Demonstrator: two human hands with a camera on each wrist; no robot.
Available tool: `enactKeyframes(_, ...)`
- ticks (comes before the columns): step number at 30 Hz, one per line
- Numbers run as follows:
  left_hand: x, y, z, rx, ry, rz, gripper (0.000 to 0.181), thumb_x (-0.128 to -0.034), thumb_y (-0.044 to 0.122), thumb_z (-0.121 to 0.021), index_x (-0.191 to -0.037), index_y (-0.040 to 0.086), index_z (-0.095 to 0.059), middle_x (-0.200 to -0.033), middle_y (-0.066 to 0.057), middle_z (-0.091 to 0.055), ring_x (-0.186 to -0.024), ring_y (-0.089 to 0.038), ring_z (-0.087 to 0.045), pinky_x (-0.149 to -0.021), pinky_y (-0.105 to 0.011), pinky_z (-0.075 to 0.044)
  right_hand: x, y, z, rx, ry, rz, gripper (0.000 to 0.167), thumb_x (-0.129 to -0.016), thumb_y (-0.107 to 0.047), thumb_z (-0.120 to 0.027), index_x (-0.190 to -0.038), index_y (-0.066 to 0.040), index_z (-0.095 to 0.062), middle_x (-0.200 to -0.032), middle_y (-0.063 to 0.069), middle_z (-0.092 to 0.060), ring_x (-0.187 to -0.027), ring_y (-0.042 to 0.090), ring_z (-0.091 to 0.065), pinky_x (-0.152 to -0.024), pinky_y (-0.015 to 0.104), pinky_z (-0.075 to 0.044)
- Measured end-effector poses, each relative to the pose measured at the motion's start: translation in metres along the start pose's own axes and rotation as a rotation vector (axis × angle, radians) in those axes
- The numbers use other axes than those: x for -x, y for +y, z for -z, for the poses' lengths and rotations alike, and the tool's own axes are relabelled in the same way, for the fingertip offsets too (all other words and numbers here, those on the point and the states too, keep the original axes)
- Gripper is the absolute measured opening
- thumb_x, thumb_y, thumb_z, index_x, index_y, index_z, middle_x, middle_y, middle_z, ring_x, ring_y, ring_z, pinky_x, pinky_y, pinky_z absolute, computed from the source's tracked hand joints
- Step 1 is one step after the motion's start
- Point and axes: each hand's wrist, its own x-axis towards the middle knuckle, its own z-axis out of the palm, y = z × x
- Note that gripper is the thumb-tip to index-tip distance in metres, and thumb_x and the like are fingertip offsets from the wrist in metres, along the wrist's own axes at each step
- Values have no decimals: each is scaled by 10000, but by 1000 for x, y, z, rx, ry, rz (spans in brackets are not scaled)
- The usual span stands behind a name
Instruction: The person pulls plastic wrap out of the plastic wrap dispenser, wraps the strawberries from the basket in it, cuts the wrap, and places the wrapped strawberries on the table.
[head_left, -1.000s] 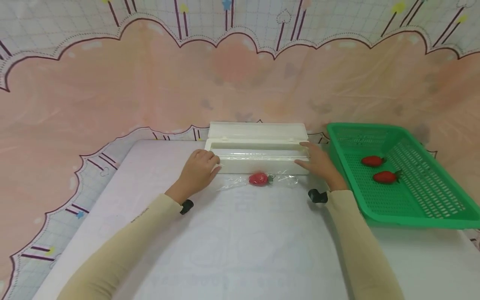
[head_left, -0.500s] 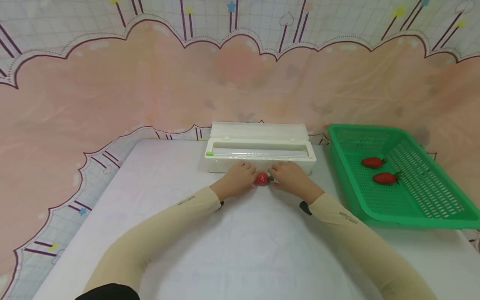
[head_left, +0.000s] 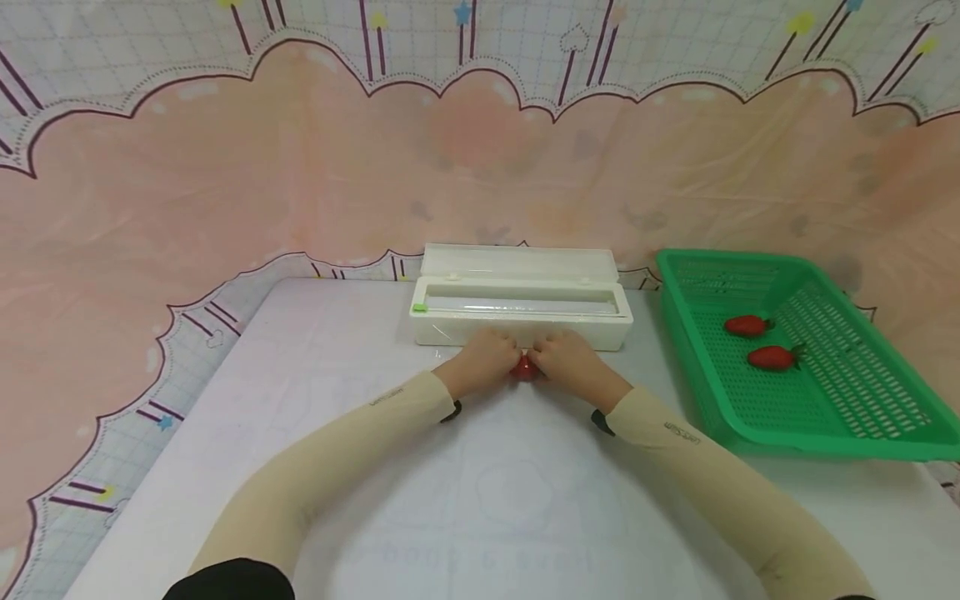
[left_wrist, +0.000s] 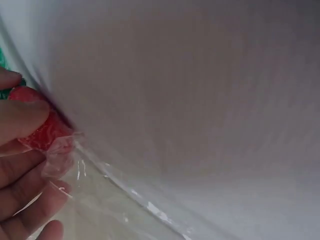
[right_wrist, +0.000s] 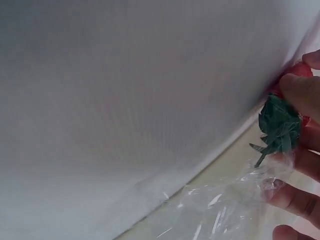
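A red strawberry (head_left: pixel 525 368) sits between my two hands, just in front of the white cling film dispenser (head_left: pixel 442 332). My left hand (head_left: pixel 486 360) pinches one end, its thumb pressing the red flesh (left_wrist: pixel 47 132) in the left wrist view. With thumb and fingers, my right hand (head_left: pixel 572 360) grips the leafy end; green leaves (right_wrist: pixel 277 122) stick out below the thumb. Clear cling film (left_wrist: pixel 125 200) lies around the fruit and stretches toward the dispenser. In the head view, the fingertips largely hide the strawberry.
The dispenser's lid (head_left: pixel 517 262) stands raised at the back, and a green cutter tab (head_left: pixel 420 307) shows at its left end. To the right, a green basket (head_left: pixel 832 447) holds two strawberries (head_left: pixel 772 358). A patterned cloth (head_left: pixel 480 167) hangs behind the white table (head_left: pixel 480 500).
Both hands have left the dispenser's ends and come together on the strawberry. Over the last half second they closed in further, and the fruit shifted slightly toward me.
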Motion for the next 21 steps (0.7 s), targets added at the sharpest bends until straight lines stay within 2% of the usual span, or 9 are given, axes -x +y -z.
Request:
enactKeyframes(4,7,8,5,28,-28,-16,145,-805,268,-690,-833,125,-684,-794,14,-685,-736,-175,-619,-648,-290,-490,9,-9,7,0,-33,10,155,-757,-246,-757,-795,-123,-671,-734,4,-646,-648,187,-588,-528,287,-444)
enactKeyframes(10,23,27,18,53,-105,-44,177,-820,291,-687,-871,122,-672,-799,20,-664,-757,-150,-625,-646,-255,-478,27,-26,23,-48,-83,14,199,-757,-296,-755,-829,-132,-669,-782,-11,-669,-699,176,-595,-580,296,-464)
enactKeyframes(16,41,42,29,183,-153,-42,171,-825,260,-699,-917,118,-673,-827,13,-665,-778,-149,-628,-713,-272,-504,44,-40,38,-126,-93,21,269,-734,-367,-766,-814,-135,-656,-726,-24,-627,-669,159,-537,-580,279,-404)
enactKeyframes(21,49,46,32,332,-201,-18,182,-830,228,-698,-968,112,-674,-817,10,-646,-758,-140,-596,-702,-275,-496,52,-47,43,-192,-108,-6,392,-727,-427,-759,-953,-124,-655,-847,-4,-638,-791,172,-562,-663,311,-449)
